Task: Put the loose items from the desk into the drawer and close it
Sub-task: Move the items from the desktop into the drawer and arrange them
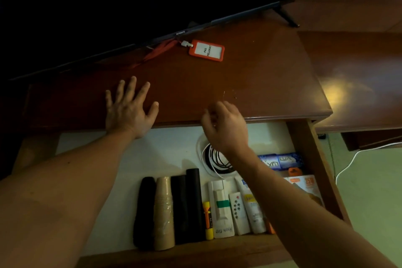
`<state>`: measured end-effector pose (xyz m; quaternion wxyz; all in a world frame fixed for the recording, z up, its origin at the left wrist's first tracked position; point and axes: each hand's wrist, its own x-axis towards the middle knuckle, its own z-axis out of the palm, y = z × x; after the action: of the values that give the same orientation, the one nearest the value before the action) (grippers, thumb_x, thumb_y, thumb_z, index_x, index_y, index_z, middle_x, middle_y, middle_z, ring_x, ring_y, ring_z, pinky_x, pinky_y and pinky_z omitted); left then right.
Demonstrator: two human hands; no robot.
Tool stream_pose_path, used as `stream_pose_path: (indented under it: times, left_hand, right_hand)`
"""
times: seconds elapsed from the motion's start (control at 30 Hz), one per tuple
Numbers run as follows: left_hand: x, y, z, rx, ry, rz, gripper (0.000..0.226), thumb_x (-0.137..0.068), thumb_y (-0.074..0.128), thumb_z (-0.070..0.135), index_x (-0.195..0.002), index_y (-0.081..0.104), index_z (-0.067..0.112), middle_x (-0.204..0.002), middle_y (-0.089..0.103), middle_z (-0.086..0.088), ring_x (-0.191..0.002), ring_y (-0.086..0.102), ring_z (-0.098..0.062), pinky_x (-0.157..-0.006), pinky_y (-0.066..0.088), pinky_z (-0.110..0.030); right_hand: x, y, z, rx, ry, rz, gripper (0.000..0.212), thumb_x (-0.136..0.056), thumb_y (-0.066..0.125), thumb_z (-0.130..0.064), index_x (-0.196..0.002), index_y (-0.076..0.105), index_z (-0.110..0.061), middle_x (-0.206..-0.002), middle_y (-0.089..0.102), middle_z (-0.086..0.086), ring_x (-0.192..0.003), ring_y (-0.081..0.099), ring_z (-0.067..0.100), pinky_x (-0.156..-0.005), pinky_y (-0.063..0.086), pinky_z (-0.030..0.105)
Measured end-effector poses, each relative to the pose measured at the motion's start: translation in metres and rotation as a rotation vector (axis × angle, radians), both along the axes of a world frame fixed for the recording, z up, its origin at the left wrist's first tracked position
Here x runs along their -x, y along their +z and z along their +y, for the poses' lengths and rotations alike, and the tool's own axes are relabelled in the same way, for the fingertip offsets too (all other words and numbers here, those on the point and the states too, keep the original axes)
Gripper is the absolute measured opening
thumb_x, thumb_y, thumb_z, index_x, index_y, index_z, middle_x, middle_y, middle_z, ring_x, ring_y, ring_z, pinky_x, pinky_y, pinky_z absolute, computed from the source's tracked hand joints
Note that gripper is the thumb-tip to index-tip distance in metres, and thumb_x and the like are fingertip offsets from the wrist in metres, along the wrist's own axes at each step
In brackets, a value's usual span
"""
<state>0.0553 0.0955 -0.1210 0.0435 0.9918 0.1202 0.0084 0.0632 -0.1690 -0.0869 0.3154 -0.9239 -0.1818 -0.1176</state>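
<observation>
Left hand (pixel 128 111) flat, right hand (pixel 225 125) curled.

My only view comes from a wide-angle camera worn on the head, looking forward and steeply down. It sits close above the glossy reddish-brown wooden desk top (pixel 250 76), whose straight edges bow from the lens. Both bare forearms enter from the bottom corners, reaching away from me. The open white-lined wooden drawer (pixel 309 159) fills the lower frame; the dark flat television screen (pixel 130 2) crosses the top.
</observation>
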Motion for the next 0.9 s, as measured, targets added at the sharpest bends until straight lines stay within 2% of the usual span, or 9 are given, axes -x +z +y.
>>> stream_pose_path:
  times: [0.13, 0.27, 0.33, 0.43, 0.53, 0.63, 0.73, 0.8, 0.9]
  left_hand:
    - [0.001, -0.002, 0.002, 0.006, -0.023, -0.031, 0.073, -0.092, 0.02, 0.07, -0.157, 0.022, 0.036, -0.167, 0.015, -0.005, -0.153, 0.011, -0.033, -0.12, 0.009, -0.061]
    - [0.0, -0.003, 0.003, 0.0, -0.006, -0.036, 0.074, -0.091, 0.02, 0.069, -0.157, 0.023, 0.036, -0.168, 0.014, -0.004, -0.153, 0.011, -0.031, -0.12, 0.008, -0.061]
    - [0.0, -0.004, 0.002, 0.0, -0.005, -0.038, 0.074, -0.09, 0.021, 0.069, -0.157, 0.023, 0.036, -0.168, 0.014, -0.003, -0.153, 0.01, -0.031, -0.12, 0.008, -0.06]
    - [-0.001, -0.004, 0.001, 0.009, -0.008, -0.03, 0.074, -0.09, 0.021, 0.069, -0.157, 0.021, 0.037, -0.168, 0.012, -0.003, -0.154, 0.009, -0.031, -0.12, 0.007, -0.06]
    - [-0.001, -0.004, 0.001, 0.004, -0.008, -0.033, 0.074, -0.09, 0.022, 0.069, -0.157, 0.021, 0.037, -0.168, 0.012, -0.003, -0.154, 0.009, -0.031, -0.121, 0.006, -0.06]
    - [0.001, -0.006, 0.002, 0.0, 0.001, -0.029, 0.074, -0.09, 0.022, 0.069, -0.157, 0.021, 0.038, -0.168, 0.012, -0.002, -0.154, 0.009, -0.03, -0.121, 0.006, -0.059]
    - [0.008, 0.0, -0.006, 0.002, 0.005, -0.04, 0.074, -0.09, 0.023, 0.069, -0.156, 0.022, 0.038, -0.168, 0.012, -0.002, -0.154, 0.008, -0.029, -0.121, 0.006, -0.059]
    - [0.007, -0.002, -0.005, 0.006, 0.0, -0.037, 0.073, -0.09, 0.024, 0.068, -0.156, 0.023, 0.038, -0.168, 0.012, -0.002, -0.154, 0.008, -0.029, -0.121, 0.006, -0.059]
    - [0.002, -0.003, 0.0, 0.011, 0.0, -0.035, 0.073, -0.09, 0.024, 0.068, -0.157, 0.023, 0.038, -0.168, 0.012, -0.002, -0.154, 0.009, -0.03, -0.121, 0.007, -0.06]
  right_hand:
    - [-0.071, 0.011, 0.029, 0.13, -0.001, 0.059, 0.041, -0.095, 0.053, -0.036, -0.128, 0.054, -0.013, -0.124, 0.055, 0.011, -0.11, 0.051, 0.028, -0.091, 0.049, 0.045]
    - [-0.139, 0.01, 0.053, 0.299, -0.002, 0.221, 0.061, -0.1, 0.044, -0.041, -0.154, 0.026, -0.019, -0.163, 0.019, 0.013, -0.149, 0.017, 0.039, -0.116, 0.023, 0.059]
    - [-0.159, 0.003, 0.06, 0.359, 0.015, 0.305, 0.064, -0.102, 0.038, -0.043, -0.158, 0.016, -0.02, -0.167, 0.006, 0.013, -0.152, 0.002, 0.04, -0.118, 0.011, 0.061]
    - [-0.167, -0.006, 0.06, 0.448, 0.048, 0.354, 0.066, -0.102, 0.032, -0.047, -0.158, 0.015, -0.017, -0.167, 0.006, 0.013, -0.152, -0.002, 0.04, -0.118, 0.005, 0.064]
    - [-0.15, -0.005, 0.054, 0.468, 0.039, 0.291, 0.059, -0.101, 0.031, -0.049, -0.151, 0.032, -0.018, -0.161, 0.025, 0.012, -0.149, 0.015, 0.04, -0.116, 0.011, 0.067]
    - [-0.119, 0.007, 0.045, 0.488, 0.02, 0.218, 0.044, -0.1, 0.036, -0.046, -0.131, 0.052, -0.019, -0.141, 0.048, 0.013, -0.135, 0.037, 0.039, -0.108, 0.027, 0.067]
    - [-0.086, 0.022, 0.024, 0.528, 0.032, 0.182, 0.037, -0.1, 0.042, -0.042, -0.126, 0.058, -0.02, -0.127, 0.054, 0.012, -0.123, 0.045, 0.038, -0.103, 0.031, 0.062]
    - [-0.079, 0.023, 0.019, 0.548, 0.026, 0.218, 0.038, -0.099, 0.047, -0.041, -0.13, 0.055, -0.021, -0.132, 0.05, 0.012, -0.126, 0.042, 0.039, -0.102, 0.031, 0.06]
    - [-0.085, 0.02, 0.016, 0.548, 0.001, 0.366, 0.064, -0.098, 0.051, -0.047, -0.152, 0.027, -0.023, -0.158, 0.025, 0.01, -0.144, 0.021, 0.041, -0.108, 0.022, 0.066]
